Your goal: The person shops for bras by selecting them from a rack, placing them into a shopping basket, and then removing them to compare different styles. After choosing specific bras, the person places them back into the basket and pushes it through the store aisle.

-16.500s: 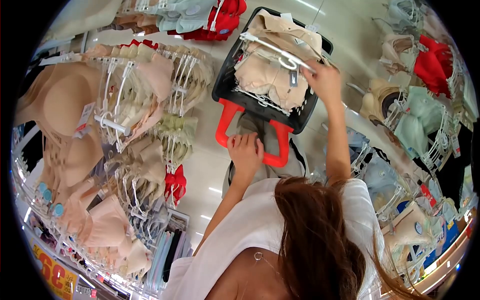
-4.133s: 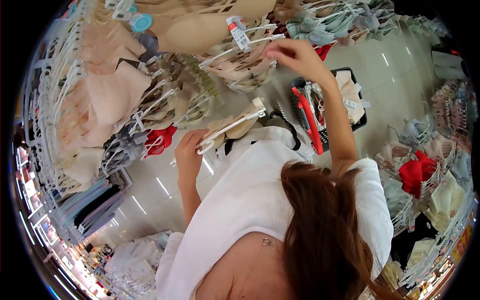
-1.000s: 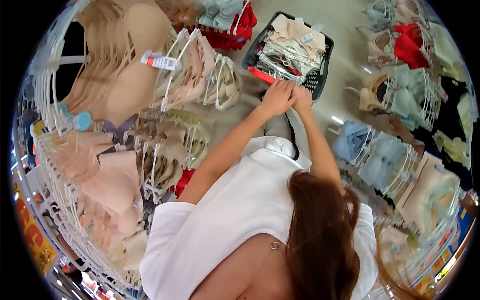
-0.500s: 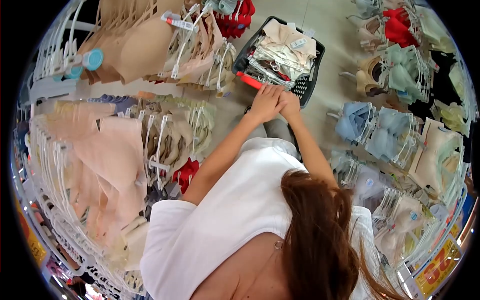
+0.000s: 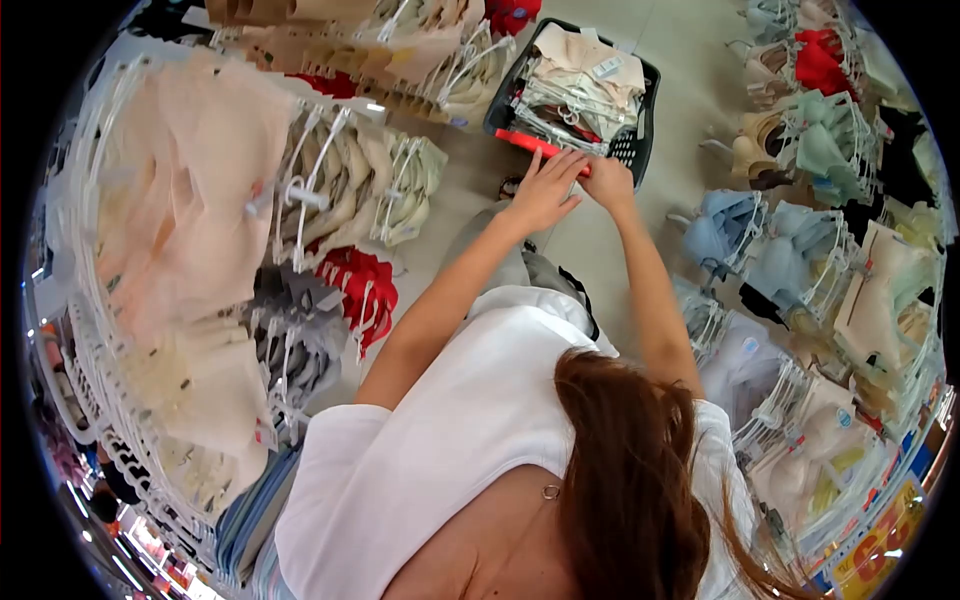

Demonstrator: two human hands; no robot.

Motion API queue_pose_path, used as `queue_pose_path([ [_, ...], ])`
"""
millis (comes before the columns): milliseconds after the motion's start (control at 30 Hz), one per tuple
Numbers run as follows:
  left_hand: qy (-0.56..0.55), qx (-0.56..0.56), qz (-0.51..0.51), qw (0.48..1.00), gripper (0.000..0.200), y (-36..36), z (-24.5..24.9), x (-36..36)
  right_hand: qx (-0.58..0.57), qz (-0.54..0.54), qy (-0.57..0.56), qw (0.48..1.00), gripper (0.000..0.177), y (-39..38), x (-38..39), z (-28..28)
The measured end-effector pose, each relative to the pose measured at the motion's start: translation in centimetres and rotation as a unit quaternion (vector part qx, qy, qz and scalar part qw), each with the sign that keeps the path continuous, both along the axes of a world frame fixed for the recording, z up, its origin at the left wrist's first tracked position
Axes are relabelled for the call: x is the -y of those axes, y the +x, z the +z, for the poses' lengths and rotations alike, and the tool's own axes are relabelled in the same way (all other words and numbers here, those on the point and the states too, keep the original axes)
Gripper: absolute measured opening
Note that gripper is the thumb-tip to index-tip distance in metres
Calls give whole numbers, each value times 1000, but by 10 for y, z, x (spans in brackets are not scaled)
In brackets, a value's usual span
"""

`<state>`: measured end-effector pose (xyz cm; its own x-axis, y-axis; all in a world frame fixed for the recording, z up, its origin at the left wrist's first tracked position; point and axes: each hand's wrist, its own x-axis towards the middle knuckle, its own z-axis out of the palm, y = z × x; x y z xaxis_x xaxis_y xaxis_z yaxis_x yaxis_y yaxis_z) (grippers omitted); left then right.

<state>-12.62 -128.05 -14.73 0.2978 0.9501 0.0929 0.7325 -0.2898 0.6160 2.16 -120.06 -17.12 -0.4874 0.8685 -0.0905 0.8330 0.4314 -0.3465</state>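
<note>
A dark basket [image 5: 648, 120] stands on the floor ahead, filled with beige and white garments [image 5: 585, 62] on white hangers. Its red handle [image 5: 522, 141] points back towards me. My left hand [image 5: 545, 190] lies against the handle with its fingers apart. Beside it, my right hand [image 5: 608, 183] is closed round the handle's right end. The two hands are close together, a little apart.
Racks of hanging bras line both sides: peach ones [image 5: 185, 190] and red ones [image 5: 360, 290] at left, blue ones [image 5: 795, 250] and green ones [image 5: 825, 145] at right. A tiled floor [image 5: 680, 80] runs between them. A yellow sign [image 5: 880, 535] is at lower right.
The left racks have shifted down in view, and the basket slightly up and right. My hands, overlapped before, have come apart; the left one's fingers have spread.
</note>
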Motion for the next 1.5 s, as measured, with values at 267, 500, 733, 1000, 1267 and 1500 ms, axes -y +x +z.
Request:
queue_pose_path([
  [267,1,-6,33,999,64,15,-2,85,58,-15,1,998,17,4,75,-6],
  [500,12,-30,0,999,25,-4,1,121,48,-42,-16,998,22,-5,180,-4],
  [733,-84,-203,-63,973,12,-26,-29,195,37,-61,-30,997,15,-24,280,4],
  [1000,-138,-264,-98,950,16,-47,-30,256,29,-85,-50,995,18,-52,362,-8],
  [1267,-157,-300,-156,928,20,-63,-21,289,-40,-38,-124,991,25,-58,398,-7],
  [1500,-157,-242,-154,945,20,-60,-26,302,-112,9,-180,977,26,-46,399,-18],
])
